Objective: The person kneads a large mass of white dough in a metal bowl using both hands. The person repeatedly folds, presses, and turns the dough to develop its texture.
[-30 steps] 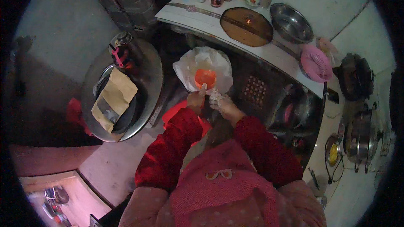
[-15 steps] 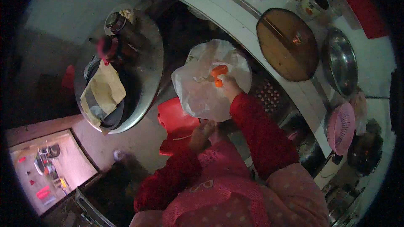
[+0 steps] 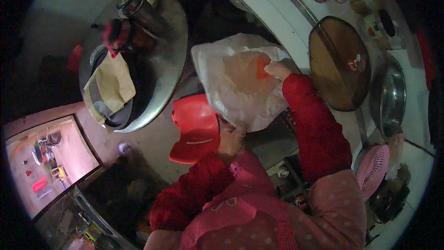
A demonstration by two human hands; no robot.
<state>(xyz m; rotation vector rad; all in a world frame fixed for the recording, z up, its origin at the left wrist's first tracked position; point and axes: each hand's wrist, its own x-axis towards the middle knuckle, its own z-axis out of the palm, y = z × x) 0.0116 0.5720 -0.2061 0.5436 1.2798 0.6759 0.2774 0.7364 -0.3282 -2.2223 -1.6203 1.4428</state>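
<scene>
The left hand (image 3: 230, 135) is seen nearest, below the white plastic bag (image 3: 240, 83); its lower edge is gripped in closed fingers. Half a second ago this hand was lower and apart from the bag, so the hold from below is new and the bag is now supported at two places. The right hand (image 3: 279, 69) is placed at the upper right part of the bag, clenched on an orange piece (image 3: 262, 67), probably a carrot; whether the piece is inside the film or at its mouth cannot be told. The bag is held in the air, just beside the long edge of the pale surface (image 3: 296, 23). A red dustpan-like thing (image 3: 196, 127) lies on the floor under the bag. Farther left, a round metal table (image 3: 173, 60) carries a folded brown paper bag (image 3: 108, 85) and dark jars. Farther right, on the surface, a brown lid (image 3: 340, 62), a steel bowl (image 3: 388, 97) and a pink strainer (image 3: 372, 169) are seen.
</scene>
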